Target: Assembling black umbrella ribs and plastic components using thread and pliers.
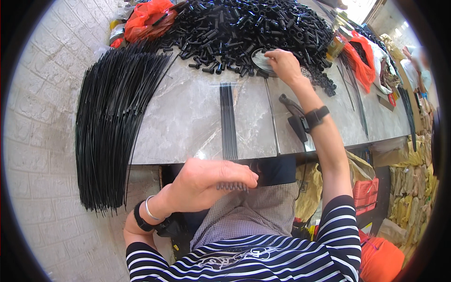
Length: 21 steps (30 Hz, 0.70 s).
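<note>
Nearest me, my left hand pinches the near ends of a row of thin black rods lying on the grey table; their tips hide under my fingers. Farther off, my right hand grips a small round disc, half covered, beside the heap of black tubes.

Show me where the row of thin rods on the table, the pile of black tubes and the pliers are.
Row of thin rods [229, 120]: head view, middle of the rods.
Pile of black tubes [244, 23]: head view, centre of the heap.
Pliers [295, 115]: head view, on the handles.
</note>
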{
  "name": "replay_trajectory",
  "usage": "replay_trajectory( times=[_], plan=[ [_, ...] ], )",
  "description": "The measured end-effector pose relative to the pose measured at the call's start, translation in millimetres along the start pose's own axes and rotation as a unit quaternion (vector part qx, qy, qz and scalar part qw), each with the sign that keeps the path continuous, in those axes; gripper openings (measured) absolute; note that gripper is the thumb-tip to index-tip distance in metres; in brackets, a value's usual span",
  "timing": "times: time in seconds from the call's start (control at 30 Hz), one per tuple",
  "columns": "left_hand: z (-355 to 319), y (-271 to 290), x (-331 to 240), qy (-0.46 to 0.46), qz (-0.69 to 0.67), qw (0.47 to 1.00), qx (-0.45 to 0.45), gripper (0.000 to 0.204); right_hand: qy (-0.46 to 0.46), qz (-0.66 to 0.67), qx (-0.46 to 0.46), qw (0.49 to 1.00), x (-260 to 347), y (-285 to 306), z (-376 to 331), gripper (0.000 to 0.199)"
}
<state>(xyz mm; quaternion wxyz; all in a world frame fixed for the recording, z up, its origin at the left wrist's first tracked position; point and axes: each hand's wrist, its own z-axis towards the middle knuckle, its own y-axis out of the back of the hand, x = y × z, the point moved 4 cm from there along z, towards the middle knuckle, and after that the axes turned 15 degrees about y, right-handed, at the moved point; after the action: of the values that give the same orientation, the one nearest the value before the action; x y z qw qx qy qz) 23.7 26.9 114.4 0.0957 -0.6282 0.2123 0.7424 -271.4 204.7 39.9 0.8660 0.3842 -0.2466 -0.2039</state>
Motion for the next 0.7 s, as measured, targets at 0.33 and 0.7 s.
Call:
replay_trajectory(
  times=[0.33, 0.7],
  plan=[
    [-0.5, 2.3, 1.5, -0.023, 0.03, 0.999, -0.007, 0.029, -0.046, -0.067, 0.066, 0.994, -12.7, -20.2, 10.3, 0.014],
    [-4.5, -4.6, -0.8, 0.011, 0.028, 0.998, -0.047, 0.017, -0.109, 0.038, -0.027, 0.993, -17.7, -2.0, -1.1, 0.012]
  ],
)
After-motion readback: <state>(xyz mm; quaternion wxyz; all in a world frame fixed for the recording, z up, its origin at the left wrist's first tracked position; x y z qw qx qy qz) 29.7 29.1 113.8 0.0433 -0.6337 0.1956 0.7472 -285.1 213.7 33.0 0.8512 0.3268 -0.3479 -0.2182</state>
